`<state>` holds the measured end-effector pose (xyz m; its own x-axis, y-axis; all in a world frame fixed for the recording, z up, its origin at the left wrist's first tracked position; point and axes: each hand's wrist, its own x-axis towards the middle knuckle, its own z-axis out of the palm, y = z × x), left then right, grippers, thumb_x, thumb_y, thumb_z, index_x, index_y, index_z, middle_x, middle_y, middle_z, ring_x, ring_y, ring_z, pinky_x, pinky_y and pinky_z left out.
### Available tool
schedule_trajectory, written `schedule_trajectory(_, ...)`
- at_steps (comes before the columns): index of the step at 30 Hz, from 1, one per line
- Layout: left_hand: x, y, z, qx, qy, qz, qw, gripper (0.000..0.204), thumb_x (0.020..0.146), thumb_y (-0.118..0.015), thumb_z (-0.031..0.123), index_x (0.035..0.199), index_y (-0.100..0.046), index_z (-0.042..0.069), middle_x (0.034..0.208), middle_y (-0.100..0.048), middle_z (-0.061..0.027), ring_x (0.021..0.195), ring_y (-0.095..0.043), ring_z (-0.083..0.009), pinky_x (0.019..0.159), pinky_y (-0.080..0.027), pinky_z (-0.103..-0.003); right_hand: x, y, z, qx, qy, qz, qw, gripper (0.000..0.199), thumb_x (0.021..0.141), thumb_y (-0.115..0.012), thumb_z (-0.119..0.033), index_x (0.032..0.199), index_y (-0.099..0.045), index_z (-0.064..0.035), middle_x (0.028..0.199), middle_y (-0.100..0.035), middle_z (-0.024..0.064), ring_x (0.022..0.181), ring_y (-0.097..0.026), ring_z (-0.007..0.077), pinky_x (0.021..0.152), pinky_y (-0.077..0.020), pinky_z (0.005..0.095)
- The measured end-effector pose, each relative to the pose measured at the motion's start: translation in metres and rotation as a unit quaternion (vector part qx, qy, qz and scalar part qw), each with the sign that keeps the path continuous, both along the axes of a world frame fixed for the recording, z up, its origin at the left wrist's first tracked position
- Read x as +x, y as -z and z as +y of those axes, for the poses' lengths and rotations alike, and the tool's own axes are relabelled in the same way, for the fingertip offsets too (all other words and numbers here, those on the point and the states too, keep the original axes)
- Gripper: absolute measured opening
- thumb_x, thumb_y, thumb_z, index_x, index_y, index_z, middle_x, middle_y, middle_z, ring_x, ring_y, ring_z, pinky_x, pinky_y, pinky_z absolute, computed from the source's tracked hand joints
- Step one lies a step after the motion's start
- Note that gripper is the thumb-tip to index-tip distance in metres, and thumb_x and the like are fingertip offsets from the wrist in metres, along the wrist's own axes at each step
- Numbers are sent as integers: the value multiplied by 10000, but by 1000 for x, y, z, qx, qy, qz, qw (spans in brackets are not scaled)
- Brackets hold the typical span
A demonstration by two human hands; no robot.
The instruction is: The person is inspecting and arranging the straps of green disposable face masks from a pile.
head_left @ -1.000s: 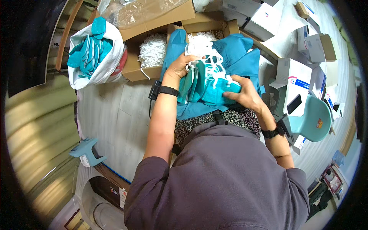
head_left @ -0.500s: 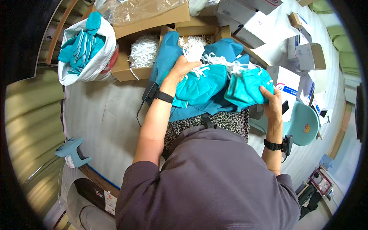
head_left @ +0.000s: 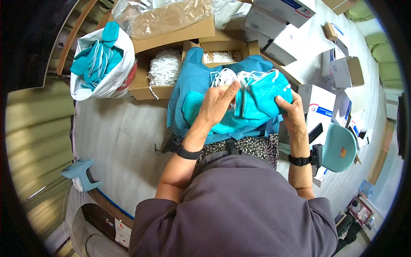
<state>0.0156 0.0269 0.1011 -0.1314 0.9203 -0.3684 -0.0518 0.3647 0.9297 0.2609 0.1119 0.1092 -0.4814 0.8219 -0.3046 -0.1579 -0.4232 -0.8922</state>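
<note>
A stack of teal face masks (head_left: 262, 99) with white ear loops (head_left: 257, 76) is held up above my lap. My right hand (head_left: 292, 111) grips its right edge, with the thumb on the front. My left hand (head_left: 217, 103) is closed at the stack's left edge; its thumb points up beside the loops and its fingers are partly hidden. More teal masks (head_left: 195, 107) lie beneath, on the blue cloth (head_left: 188, 70) across my lap. White loops also bunch up just beyond my left hand.
A white sack (head_left: 124, 68) of teal pieces stands at the far left. Beside it is a cardboard box (head_left: 143, 91) holding white loops (head_left: 165, 67). Another open box (head_left: 252, 49) stands ahead. White cartons (head_left: 317, 100) and a pale blue stool (head_left: 340, 147) are at the right.
My left hand has left the pile of masks on my lap and moved right to the stack. The stack has shifted slightly left and tilted, with my right hand still holding it.
</note>
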Motion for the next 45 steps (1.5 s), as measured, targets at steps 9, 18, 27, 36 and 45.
schedule_trajectory(9,31,4,-23,60,-109,-185,975,458,814,-748,80,1232,-584,-9,1133,-658,-76,987,-629,-157,870,-512,-301,-41,-10,8,264,-94,-224,933,475,781,-802,-172,1192,-625,-15,1077,-681,77,1000,-623,195,922,-480,329)
schedule_trajectory(18,25,8,-25,146,-31,-38,988,435,803,-764,94,1189,-596,-15,1087,-646,-68,932,-599,-125,818,-502,-290,-35,7,9,225,7,-295,929,242,804,-775,-201,935,-682,-20,879,-660,54,780,-584,140,676,-463,281)
schedule_trajectory(27,15,-6,-24,33,-66,-172,982,416,827,-783,146,1169,-605,-13,1058,-654,-40,936,-587,-112,820,-486,-270,-36,14,1,330,-23,-232,915,156,782,-770,-105,869,-689,-3,807,-652,56,726,-580,129,666,-463,273)
schedule_trajectory(36,39,10,-17,128,-129,32,983,228,846,-712,33,1065,-665,-10,937,-672,1,791,-578,-61,691,-473,-241,-58,11,-2,502,144,-253,815,169,688,-800,-102,815,-691,-77,856,-665,45,850,-599,238,739,-464,347)
schedule_trajectory(45,50,6,-22,139,-169,49,975,213,821,-679,-6,1033,-665,-28,892,-670,1,745,-572,-64,663,-472,-250,-79,58,20,376,214,-255,865,159,709,-756,-69,673,-604,-39,650,-573,80,602,-541,196,570,-425,320)
